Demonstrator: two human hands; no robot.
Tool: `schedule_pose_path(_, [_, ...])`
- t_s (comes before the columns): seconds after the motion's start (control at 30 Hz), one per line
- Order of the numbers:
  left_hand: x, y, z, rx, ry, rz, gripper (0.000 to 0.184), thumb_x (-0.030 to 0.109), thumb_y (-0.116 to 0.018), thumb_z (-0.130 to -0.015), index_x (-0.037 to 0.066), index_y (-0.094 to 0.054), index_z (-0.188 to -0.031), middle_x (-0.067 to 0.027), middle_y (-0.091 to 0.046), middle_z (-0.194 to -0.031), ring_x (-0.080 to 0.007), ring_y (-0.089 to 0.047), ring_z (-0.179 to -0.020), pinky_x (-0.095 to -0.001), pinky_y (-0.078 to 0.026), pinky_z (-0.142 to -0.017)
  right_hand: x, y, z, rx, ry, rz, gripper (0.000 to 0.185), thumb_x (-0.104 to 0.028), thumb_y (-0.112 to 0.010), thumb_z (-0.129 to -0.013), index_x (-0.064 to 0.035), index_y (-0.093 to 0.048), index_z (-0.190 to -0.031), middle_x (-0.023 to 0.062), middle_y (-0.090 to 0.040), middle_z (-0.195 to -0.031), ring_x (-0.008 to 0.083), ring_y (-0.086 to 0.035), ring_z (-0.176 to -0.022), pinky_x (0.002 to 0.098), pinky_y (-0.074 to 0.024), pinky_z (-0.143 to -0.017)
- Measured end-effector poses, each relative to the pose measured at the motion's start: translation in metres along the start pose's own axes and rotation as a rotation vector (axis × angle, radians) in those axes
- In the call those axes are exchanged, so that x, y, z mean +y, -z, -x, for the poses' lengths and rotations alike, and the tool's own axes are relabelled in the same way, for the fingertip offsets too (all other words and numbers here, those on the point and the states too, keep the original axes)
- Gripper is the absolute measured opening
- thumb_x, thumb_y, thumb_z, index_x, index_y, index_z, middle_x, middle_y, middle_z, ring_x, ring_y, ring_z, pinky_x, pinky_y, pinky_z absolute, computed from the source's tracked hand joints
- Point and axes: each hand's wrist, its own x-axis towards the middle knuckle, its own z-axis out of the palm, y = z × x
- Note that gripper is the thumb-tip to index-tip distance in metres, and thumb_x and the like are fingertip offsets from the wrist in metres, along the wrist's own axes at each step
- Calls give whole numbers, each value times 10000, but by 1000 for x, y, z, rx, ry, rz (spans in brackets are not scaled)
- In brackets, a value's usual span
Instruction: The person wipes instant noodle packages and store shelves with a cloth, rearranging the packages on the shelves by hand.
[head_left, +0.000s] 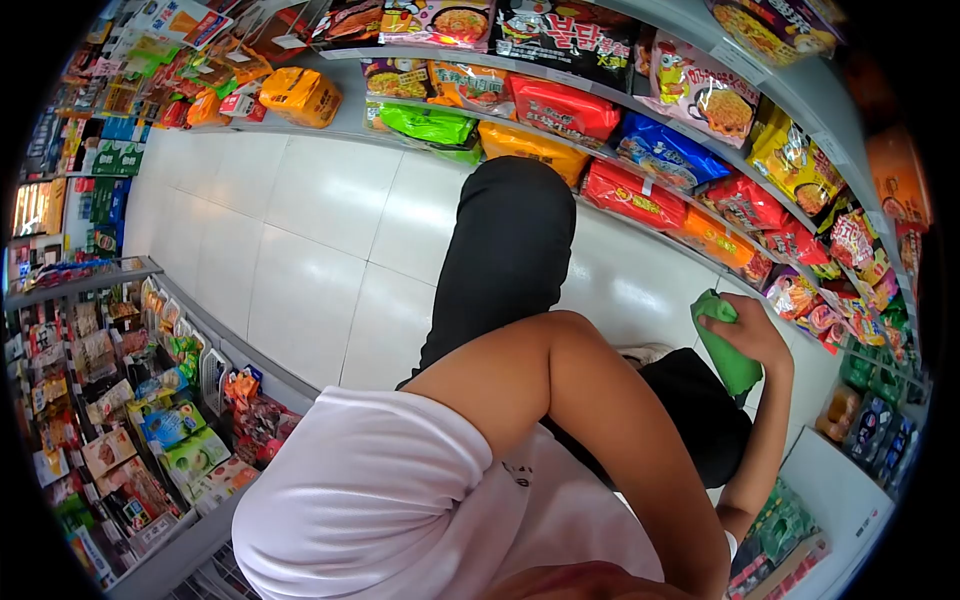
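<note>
A crumpled green cloth (733, 362) hangs from my right hand (755, 335), whose fingers are wrapped round its upper part. The hand is raised above my dark-trousered leg, in front of the lower shelves of packaged noodles. Close behind it, in this view, are red and yellow noodle packs (800, 300). My left arm (560, 380) is bent across my body with the elbow pointing forward. Its forearm runs to the bottom right edge, and the left hand is out of the picture.
Shelves of bagged instant noodles (560, 108) curve along the top and right. A snack rack (130, 430) stands at the left. White floor tiles (310, 230) lie between them. At lower right are a white box (830, 490) and dark bottle packs (870, 430).
</note>
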Motion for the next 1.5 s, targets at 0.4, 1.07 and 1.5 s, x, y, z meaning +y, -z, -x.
schedule_pose_path(0.4, [-1, -20, -6, -14, -8, 88, 291, 245, -847, -837, 71, -637, -937, -142, -700, -1046, -331, -662, -1001, -456, -514, -862, -6, 3, 2, 0, -39, -4, 449, -368, -776, -881, 46, -713, -1043, 199, -704, -836, 259, -680, -744, 394, -539, -734])
schedule_pose_path(1.07, [2, -38, 6, -34, 47, 170, 300, 243, -855, -828, 81, -619, -917, -141, -694, -1065, -351, -653, -1014, -470, -507, -877, -4, 5, 5, 27, 8, -9, 454, -369, -771, -881, 56, -707, -1025, 226, -693, -833, 320, -672, -770, 418, -532, -758])
schedule_pose_path(1.5, [18, -47, 17, -116, 113, 251, 308, 243, -860, -822, 88, -608, -904, -141, -690, -1077, -364, -647, -1023, -479, -502, -887, -6, 5, 9, 2, 7, -3, 494, -456, -737, -853, 1, -738, -1042, 240, -733, -959, 393, -709, -897, 443, -555, -842])
